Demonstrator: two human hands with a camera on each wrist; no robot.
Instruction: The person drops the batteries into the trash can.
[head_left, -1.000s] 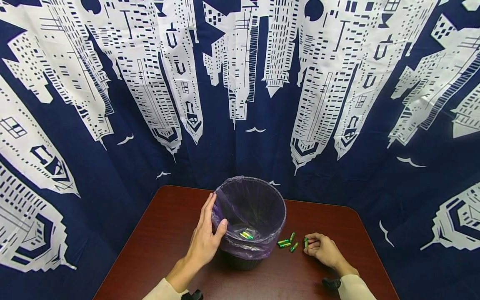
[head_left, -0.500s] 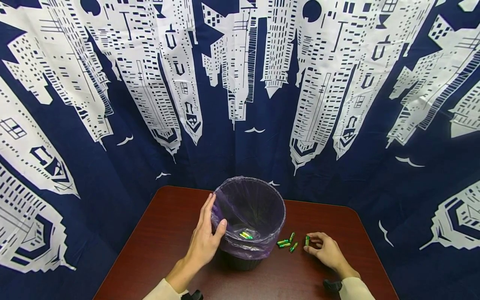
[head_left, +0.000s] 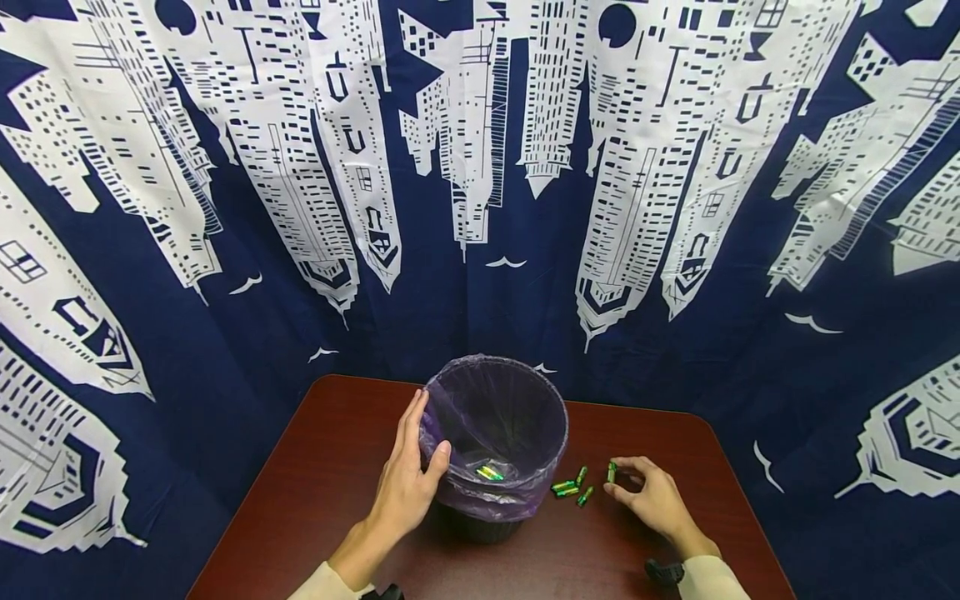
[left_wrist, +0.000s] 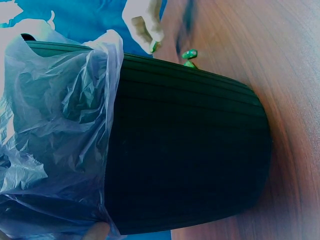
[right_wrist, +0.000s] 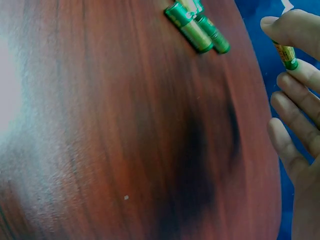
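Note:
A dark ribbed trash bin (head_left: pixel 480 528) stands upright on the table, lined with a translucent purple bag (head_left: pixel 495 503) folded over its rim. My left hand (head_left: pixel 405 479) rests against the bin's left side with fingers extended, touching the bag; in the left wrist view only a fingertip (left_wrist: pixel 97 231) shows. To the right, my right hand (head_left: pixel 654 498) pinches a small green-and-gold battery (right_wrist: pixel 286 54) between thumb and fingers, above the table. Several similar batteries (head_left: pixel 567 491) lie loose between the bin and that hand. More batteries (head_left: pixel 490 472) show at the bottom of the lined bin.
The reddish-brown wooden table (head_left: pixel 352 433) has rounded far corners. Behind it hangs a navy curtain (head_left: pixel 450 308) printed with white upside-down skyscrapers and birds. A dark strap (head_left: pixel 663 572) sits at my right wrist.
The right hand, pinching the battery throughout, has shifted only slightly and turned a little. The left hand stays against the bin. The head view has drifted slightly.

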